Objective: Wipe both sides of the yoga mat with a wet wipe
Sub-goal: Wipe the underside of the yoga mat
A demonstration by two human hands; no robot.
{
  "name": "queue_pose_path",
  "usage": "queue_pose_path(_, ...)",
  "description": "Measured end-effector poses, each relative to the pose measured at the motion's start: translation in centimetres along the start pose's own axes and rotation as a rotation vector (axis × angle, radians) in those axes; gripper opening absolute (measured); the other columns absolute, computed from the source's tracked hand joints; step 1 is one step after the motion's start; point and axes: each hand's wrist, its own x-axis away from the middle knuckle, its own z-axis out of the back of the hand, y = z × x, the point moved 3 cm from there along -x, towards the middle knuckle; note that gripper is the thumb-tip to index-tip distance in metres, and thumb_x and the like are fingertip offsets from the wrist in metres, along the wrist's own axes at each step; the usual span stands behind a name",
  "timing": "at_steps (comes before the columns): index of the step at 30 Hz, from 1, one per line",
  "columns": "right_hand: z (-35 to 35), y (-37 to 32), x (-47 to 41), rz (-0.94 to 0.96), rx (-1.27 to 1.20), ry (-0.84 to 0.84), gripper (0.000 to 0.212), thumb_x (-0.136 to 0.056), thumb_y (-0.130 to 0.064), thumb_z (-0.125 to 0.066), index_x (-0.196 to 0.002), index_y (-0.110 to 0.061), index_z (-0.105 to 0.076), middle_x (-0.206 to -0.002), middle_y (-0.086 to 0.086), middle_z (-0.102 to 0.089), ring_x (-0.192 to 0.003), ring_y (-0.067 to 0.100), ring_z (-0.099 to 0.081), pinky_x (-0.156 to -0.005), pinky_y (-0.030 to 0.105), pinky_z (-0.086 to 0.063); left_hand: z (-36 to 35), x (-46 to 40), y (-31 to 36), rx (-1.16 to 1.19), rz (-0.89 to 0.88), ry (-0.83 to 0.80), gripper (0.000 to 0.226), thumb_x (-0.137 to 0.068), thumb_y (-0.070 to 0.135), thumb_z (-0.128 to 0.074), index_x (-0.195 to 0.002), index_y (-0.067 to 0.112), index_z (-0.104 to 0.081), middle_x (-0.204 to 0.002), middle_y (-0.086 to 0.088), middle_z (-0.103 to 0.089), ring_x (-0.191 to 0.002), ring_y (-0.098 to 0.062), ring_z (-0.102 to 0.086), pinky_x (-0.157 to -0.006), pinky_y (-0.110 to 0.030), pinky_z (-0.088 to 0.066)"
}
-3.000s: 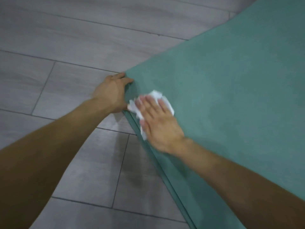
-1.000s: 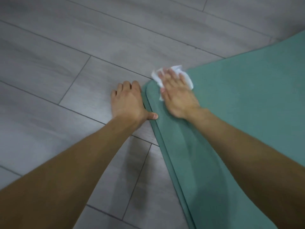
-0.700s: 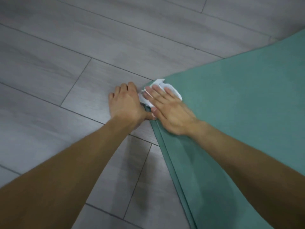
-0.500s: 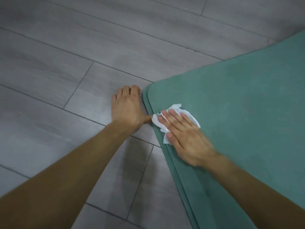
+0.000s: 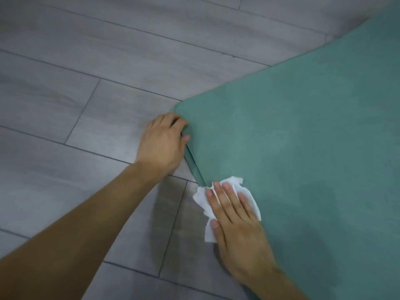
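Note:
A teal yoga mat (image 5: 303,148) lies on the floor and fills the right half of the view, its rounded corner pointing up-left. A second teal layer shows along its left edge. My left hand (image 5: 161,144) is at that edge just below the corner, fingers curled against it and thumb on the rim. My right hand (image 5: 236,230) lies flat with straight fingers on a crumpled white wet wipe (image 5: 200,199). It presses the wipe onto the mat's left edge, lower down, and part of the wipe hangs over onto the floor.
Grey wood-look floor tiles (image 5: 86,94) with dark grout lines cover the left and top of the view. A dark shadow lies on the tile between my forearms.
My right hand has slid the wipe down along the mat's left edge, towards me. My left hand went from lying flat on the floor to curling its fingers at the mat's edge.

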Motion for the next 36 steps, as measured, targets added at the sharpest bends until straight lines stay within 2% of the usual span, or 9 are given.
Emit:
queue_pose_path(5,1.1,2.4,-7.8,0.001,0.025,0.043,0.057,-0.112,-0.033,-0.025,-0.168,-0.021,-0.018,-0.175,-0.003,-0.014,-0.162,0.017,-0.006,-0.13,0.048,-0.014,-0.5,0.6,0.0,0.081,0.001,0.0,0.038,-0.096,0.005,-0.062,-0.133,0.008,-0.069,-0.142,-0.015,-0.061,-0.125,-0.04,-0.058,-0.104,-0.051,-0.053)
queue_pose_path(12,3.6,9.9,-27.1,-0.284,-0.001,-0.002,0.062,-0.111,-0.039,-0.017,-0.169,-0.02,-0.004,-0.177,0.001,-0.002,-0.162,0.02,0.003,-0.131,0.046,0.002,0.4,-0.8,0.7,-0.013,0.019,-0.074,0.03,-0.101,0.019,-0.06,-0.128,0.013,-0.072,-0.135,-0.011,-0.063,-0.117,-0.039,-0.061,-0.092,-0.051,-0.056)
queue_pose_path(17,1.6,5.9,-18.3,0.18,0.066,-0.009,0.059,-0.113,-0.042,-0.018,-0.168,-0.022,-0.01,-0.176,-0.001,-0.01,-0.162,0.019,-0.004,-0.132,0.043,-0.002,-0.5,-1.4,1.5,-0.152,0.041,-0.025,0.016,-0.1,0.017,-0.06,-0.111,0.011,-0.07,-0.113,-0.014,-0.063,-0.1,-0.039,-0.06,-0.07,-0.044,-0.046)
queue_pose_path(19,2.9,9.6,-19.9,0.184,0.087,-0.063,0.06,-0.112,-0.047,-0.014,-0.168,-0.028,-0.002,-0.176,-0.004,-0.002,-0.162,0.015,0.002,-0.131,0.041,0.002,-0.7,-1.9,1.4,-0.217,0.019,-0.038,0.014,-0.096,0.012,-0.061,-0.108,0.01,-0.068,-0.108,-0.015,-0.061,-0.095,-0.039,-0.059,-0.068,-0.043,-0.043)
queue_pose_path(24,5.3,16.1,-26.1,-0.265,0.056,-0.012,0.064,-0.11,-0.045,-0.012,-0.168,-0.023,0.001,-0.176,0.001,0.004,-0.162,0.019,0.009,-0.131,0.046,0.005,-0.7,-3.6,2.6,-0.365,-0.005,-0.001,0.017,-0.098,0.019,-0.055,-0.104,0.007,-0.066,-0.105,-0.02,-0.062,-0.097,-0.042,-0.058,-0.086,-0.05,-0.042)
queue_pose_path(27,3.8,12.2,-21.1,0.0,0.078,-0.007,0.063,-0.11,-0.042,-0.013,-0.169,-0.019,-0.006,-0.176,0.002,-0.005,-0.163,0.02,0.001,-0.131,0.046,0.0,-2.3,-4.8,5.3,-0.188,0.127,0.117,0.029,-0.094,0.014,-0.049,-0.119,0.006,-0.062,-0.115,-0.021,-0.059,-0.106,-0.042,-0.055,-0.092,-0.051,-0.041)
queue_pose_path(30,4.6,15.4,-18.1,0.183,0.104,-0.094,0.063,-0.109,-0.044,-0.008,-0.169,-0.025,-0.004,-0.176,-0.004,-0.003,-0.162,0.013,0.002,-0.132,0.042,0.0,-5.4,-4.4,7.2,-0.075,0.216,0.189,0.043,-0.094,0.014,-0.045,-0.134,0.008,-0.059,-0.134,-0.02,-0.056,-0.123,-0.044,-0.052,-0.107,-0.052,-0.041)
queue_pose_path(34,7.9,25.3,-23.3,-0.24,0.127,-0.04,0.064,-0.109,-0.046,-0.008,-0.168,-0.024,0.004,-0.176,-0.001,0.005,-0.162,0.015,0.007,-0.131,0.045,0.001,-7.0,-3.5,7.1,-0.045,0.209,0.264,0.044,-0.1,0.016,-0.05,-0.143,0.011,-0.059,-0.146,-0.02,-0.053,-0.136,-0.043,-0.047,-0.117,-0.056,-0.035)
queue_pose_path(36,7.1,23.5,-24.5,-0.329,0.117,-0.002,0.065,-0.108,-0.043,-0.008,-0.168,-0.018,0.002,-0.176,0.003,0.004,-0.162,0.018,0.007,-0.131,0.044,0.004,-6.9,-3.6,7.1,-0.045,0.231,0.282,0.045,-0.099,0.019,-0.049,-0.142,0.012,-0.06,-0.147,-0.019,-0.053,-0.137,-0.043,-0.047,-0.116,-0.057,-0.035)
